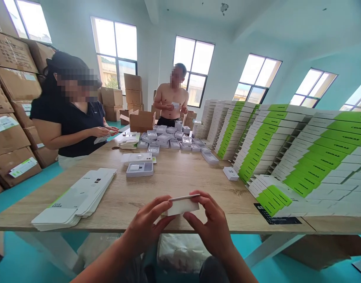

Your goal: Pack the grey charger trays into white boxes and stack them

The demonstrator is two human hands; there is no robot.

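Observation:
A small white box [184,205] is held just above the near edge of the table, between my two hands. My left hand [149,218] grips its left end, fingers over the top and thumb below. At the other end my right hand [211,216] has fingers along the top edge and the thumb near the lower front. Whatever lies behind or inside the box is hidden. Beyond it on the table sits a grey-white tray [140,169] with a small white piece in it. To the left lies a stack of flat printed cartons [77,198].
High stacks of white-and-green boxes [316,157] line the right side. Several grey trays [165,137] are heaped at the far middle, by an open cardboard box [142,121]. One person [77,114] works at the left, another [171,98] at the far end. A small white card stack [230,173] lies right of centre.

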